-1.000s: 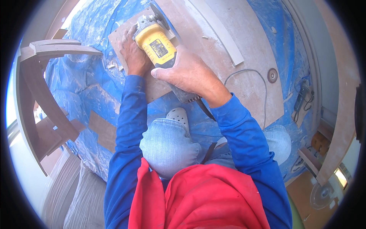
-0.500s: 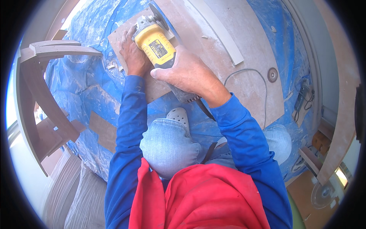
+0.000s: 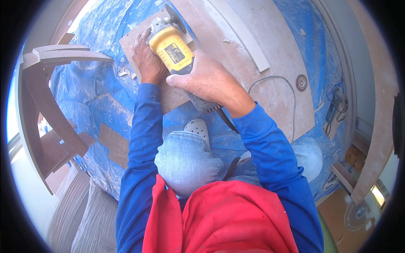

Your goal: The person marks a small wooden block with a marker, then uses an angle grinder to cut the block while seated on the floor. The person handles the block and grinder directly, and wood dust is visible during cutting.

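Note:
My right hand (image 3: 204, 78) is wrapped round the black rear body of a yellow angle grinder (image 3: 171, 47), its thumb along the near side. The grinder's metal head (image 3: 159, 25) points up and away, with a dark disc (image 3: 176, 19) at its far right side. Just left of the tool, my left hand (image 3: 147, 59) lies on a brown wooden board (image 3: 171, 95), its fingers stretched out along the surface near the grinder's head. The grinder covers part of that hand. From the tool's rear runs a black cord (image 3: 228, 121).
Under the board lie a large curved panel (image 3: 280, 46) and a dusty blue tarp (image 3: 90, 88). A pale strip (image 3: 240, 31) and a round disc (image 3: 301, 82) rest on the panel. Curved wooden frame pieces (image 3: 55, 105) stand at left. A power strip (image 3: 334, 107) sits at right.

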The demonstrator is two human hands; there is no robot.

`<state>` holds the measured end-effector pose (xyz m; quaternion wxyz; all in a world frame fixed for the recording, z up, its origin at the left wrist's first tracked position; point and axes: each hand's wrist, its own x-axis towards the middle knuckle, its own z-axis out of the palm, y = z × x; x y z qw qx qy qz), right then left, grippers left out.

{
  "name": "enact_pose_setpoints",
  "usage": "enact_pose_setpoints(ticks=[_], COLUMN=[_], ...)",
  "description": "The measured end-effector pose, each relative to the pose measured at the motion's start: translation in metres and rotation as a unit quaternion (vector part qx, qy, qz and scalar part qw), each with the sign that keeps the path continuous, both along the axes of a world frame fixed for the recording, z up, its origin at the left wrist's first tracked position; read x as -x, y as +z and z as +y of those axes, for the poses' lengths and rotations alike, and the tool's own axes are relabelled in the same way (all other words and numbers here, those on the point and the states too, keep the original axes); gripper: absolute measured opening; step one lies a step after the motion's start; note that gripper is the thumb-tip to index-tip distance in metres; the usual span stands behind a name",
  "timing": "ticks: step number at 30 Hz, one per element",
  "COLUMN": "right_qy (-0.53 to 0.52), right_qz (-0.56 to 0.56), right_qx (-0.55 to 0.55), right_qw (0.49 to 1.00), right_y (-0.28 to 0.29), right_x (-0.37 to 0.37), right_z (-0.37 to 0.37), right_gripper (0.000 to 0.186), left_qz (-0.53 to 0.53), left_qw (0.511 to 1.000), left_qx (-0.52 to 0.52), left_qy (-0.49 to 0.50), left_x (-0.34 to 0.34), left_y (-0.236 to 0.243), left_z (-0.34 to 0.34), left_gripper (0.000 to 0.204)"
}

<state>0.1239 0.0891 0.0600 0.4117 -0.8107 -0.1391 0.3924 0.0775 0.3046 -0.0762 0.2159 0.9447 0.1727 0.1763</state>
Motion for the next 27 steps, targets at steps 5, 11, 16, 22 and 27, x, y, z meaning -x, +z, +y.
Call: enact_pose_setpoints(ticks=[5,11,16,22,27], right_qy=[-0.007,-0.013,-0.008,-0.005,-0.015], right_qz=[-0.014,-0.017,-0.029,-0.030,-0.027], right_qx=[-0.013,-0.014,-0.002,0.013,0.001], right_qw=[1.000,1.000,1.000,0.999,1.000], right_y=[-0.002,0.000,0.006,0.012,0.009], right_x=[0.003,0.007,0.009,0.010,0.011], right_z=[-0.002,-0.005,-0.008,-0.009,-0.009], right_gripper=[0.065,0.065,0.073,0.080,0.079], left_qz=[-0.001,-0.007,0.003,-0.012,-0.002], left_qw=[1.000,1.000,0.999,0.999,0.999], left_qx=[-0.023,-0.025,-0.044,-0.034,-0.042], left_qy=[0.002,-0.003,0.001,-0.006,-0.003], left_x=[0.000,0.001,0.001,0.000,0.000], left_y=[-0.001,-0.001,-0.001,-0.002,-0.002], left_z=[-0.001,-0.001,-0.002,-0.002,-0.002], left_gripper=[0.062,0.059,0.058,0.061,0.063])
